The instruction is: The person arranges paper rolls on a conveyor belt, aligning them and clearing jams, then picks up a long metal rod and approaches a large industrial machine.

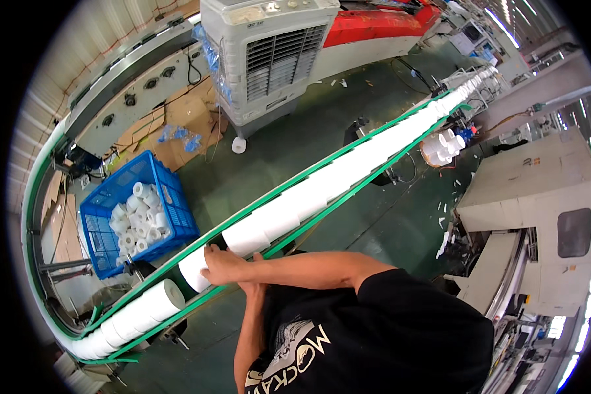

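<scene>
A row of white paper rolls (269, 226) lies end to end on a conveyor with green guide rails (348, 197). My right hand (224, 265) reaches across to the left, its fingers curled over the end of a single white paper roll (194, 268). That roll sits apart, with a gap on either side of it in the line. Lower left, more rolls (152, 305) continue along the conveyor. My left hand (259, 260) is close to the near rail, mostly covered by my right forearm; only a little of its fingers shows.
Beyond the conveyor stands a blue crate (177, 197) of small white rolls. A grey air cooler (269, 72) is behind it, with one roll (239, 145) on the floor. Right of the conveyor are a stack of rolls (440, 150) and a large beige machine (532, 210).
</scene>
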`<state>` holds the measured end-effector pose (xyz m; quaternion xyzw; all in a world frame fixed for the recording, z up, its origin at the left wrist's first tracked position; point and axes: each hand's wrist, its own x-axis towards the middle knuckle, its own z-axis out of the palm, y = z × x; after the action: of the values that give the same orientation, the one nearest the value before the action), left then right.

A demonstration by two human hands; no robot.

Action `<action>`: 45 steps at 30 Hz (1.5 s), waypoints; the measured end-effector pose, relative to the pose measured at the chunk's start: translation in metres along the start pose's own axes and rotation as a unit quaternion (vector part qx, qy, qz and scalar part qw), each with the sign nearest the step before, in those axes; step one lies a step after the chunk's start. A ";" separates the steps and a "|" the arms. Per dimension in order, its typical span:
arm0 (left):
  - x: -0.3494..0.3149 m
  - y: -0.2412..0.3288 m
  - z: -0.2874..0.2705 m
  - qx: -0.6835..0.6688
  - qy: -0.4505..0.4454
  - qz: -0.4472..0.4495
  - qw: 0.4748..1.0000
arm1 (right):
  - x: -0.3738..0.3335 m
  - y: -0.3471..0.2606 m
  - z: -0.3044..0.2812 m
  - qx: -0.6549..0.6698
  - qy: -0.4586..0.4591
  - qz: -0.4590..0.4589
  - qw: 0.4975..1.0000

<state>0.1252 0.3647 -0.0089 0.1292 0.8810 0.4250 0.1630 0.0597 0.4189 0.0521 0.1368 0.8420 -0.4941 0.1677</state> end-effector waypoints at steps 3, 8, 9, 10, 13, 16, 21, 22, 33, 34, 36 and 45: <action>-0.003 0.002 -0.023 0.055 0.085 0.032 0.994 | -0.032 -0.001 -0.020 0.007 0.029 -0.132 0.991; -0.022 0.049 -0.076 0.188 0.155 0.133 0.961 | -0.102 0.048 -0.084 0.130 0.086 -0.126 0.980; -0.027 0.063 -0.080 0.190 0.134 0.146 0.961 | -0.112 0.065 -0.090 0.128 0.122 -0.091 0.980; -0.027 0.065 -0.078 0.157 0.096 0.150 0.971 | -0.121 0.084 -0.097 0.146 0.139 -0.065 0.977; -0.027 0.066 -0.064 0.021 -0.021 0.151 0.988 | -0.153 0.140 -0.113 0.082 0.123 0.020 0.989; -0.017 0.076 -0.046 0.010 -0.110 0.169 0.979 | -0.199 0.209 -0.104 -0.005 0.057 0.152 0.987; -0.003 0.095 -0.020 -0.054 -0.155 0.190 0.968 | -0.269 0.319 -0.034 0.259 -0.002 0.448 0.856; -0.003 0.098 -0.013 -0.038 -0.165 0.194 0.966 | -0.286 0.287 -0.040 0.474 0.048 0.475 0.740; -0.026 0.190 0.129 -0.001 -0.196 0.164 0.967 | -0.345 0.472 -0.187 0.340 0.024 0.218 0.915; -0.029 0.207 0.147 -0.008 -0.207 0.160 0.965 | -0.350 0.478 -0.207 0.353 0.133 0.188 0.907; -0.033 0.231 0.171 -0.008 -0.222 0.163 0.961 | -0.354 0.485 -0.253 0.329 0.312 0.167 0.875; -0.013 0.292 0.266 -0.021 -0.261 0.250 0.932 | -0.348 0.495 -0.426 -0.039 0.560 0.185 0.806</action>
<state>0.2689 0.7242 0.0683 0.4482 0.7376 0.4214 0.2783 0.5080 1.0054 0.0022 0.5368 0.7667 -0.2579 -0.2398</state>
